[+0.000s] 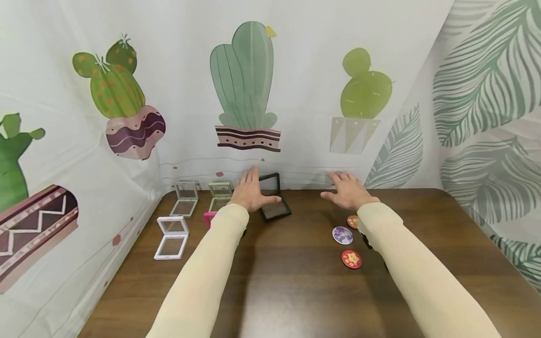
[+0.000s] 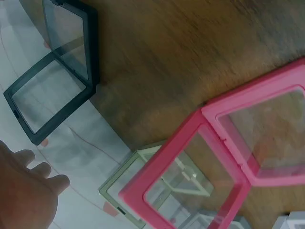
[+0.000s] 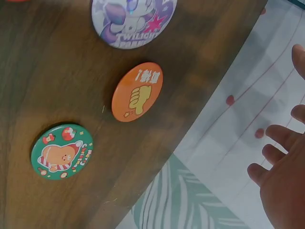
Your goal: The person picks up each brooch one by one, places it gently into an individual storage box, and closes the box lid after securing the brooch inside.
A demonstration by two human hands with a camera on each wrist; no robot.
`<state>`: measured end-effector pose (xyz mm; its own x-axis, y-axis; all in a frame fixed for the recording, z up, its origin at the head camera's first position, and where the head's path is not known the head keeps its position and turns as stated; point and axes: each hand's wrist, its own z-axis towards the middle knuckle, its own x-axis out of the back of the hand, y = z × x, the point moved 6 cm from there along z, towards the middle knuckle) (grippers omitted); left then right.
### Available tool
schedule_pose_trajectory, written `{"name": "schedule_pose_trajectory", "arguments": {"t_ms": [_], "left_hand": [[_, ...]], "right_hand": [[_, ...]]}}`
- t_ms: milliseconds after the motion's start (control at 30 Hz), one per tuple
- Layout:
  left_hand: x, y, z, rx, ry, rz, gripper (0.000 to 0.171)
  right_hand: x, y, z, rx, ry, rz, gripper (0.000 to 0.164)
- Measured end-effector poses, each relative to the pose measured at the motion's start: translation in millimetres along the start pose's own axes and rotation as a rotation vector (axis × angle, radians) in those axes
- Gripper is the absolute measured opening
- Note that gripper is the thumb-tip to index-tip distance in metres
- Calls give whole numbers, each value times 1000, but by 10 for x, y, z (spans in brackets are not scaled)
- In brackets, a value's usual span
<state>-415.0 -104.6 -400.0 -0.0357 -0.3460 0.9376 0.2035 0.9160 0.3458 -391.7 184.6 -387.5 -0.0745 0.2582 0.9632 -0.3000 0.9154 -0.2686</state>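
My left hand [image 1: 250, 191] is held out with fingers straight and thumb spread, overlapping the black hinged display frame [image 1: 276, 216], which stands unfolded. Below it, the pink display frame [image 2: 224, 140] is largely covered by my left sleeve in the head view. To the right, my right hand [image 1: 348, 191] reaches over the table's back edge, fingers extended and holding nothing. Nearest to it are round badges: an orange one [image 3: 137, 93] with a yellow hand, a purple one [image 1: 342, 235] and a red one [image 1: 351, 259]. A green badge [image 3: 62, 151] shows in the right wrist view.
Left on the brown table [image 1: 287, 281] stand more unfolded frames: white [image 1: 171, 257], grey [image 1: 184, 215] and light green [image 2: 114, 179]. Behind the table's back edge hangs a white cloth [image 1: 304, 94] printed with cacti and leaves.
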Motion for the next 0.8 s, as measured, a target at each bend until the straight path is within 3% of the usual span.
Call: {"name": "schedule_pose_trajectory", "arguments": {"t_ms": [233, 367, 600, 800], "left_hand": [[6, 39, -18, 49, 33, -155, 136], [0, 38, -22, 43, 38, -230, 137], [-34, -184, -60, 124, 34, -275, 137], [-134, -124, 5, 133, -6, -311, 138]], "right_hand": [[-53, 119, -44, 33, 18, 20, 79], [-89, 178, -91, 36, 48, 34, 75], [-165, 130, -141, 91, 50, 92, 73], [-111, 222, -243, 98, 59, 47, 72]]}}
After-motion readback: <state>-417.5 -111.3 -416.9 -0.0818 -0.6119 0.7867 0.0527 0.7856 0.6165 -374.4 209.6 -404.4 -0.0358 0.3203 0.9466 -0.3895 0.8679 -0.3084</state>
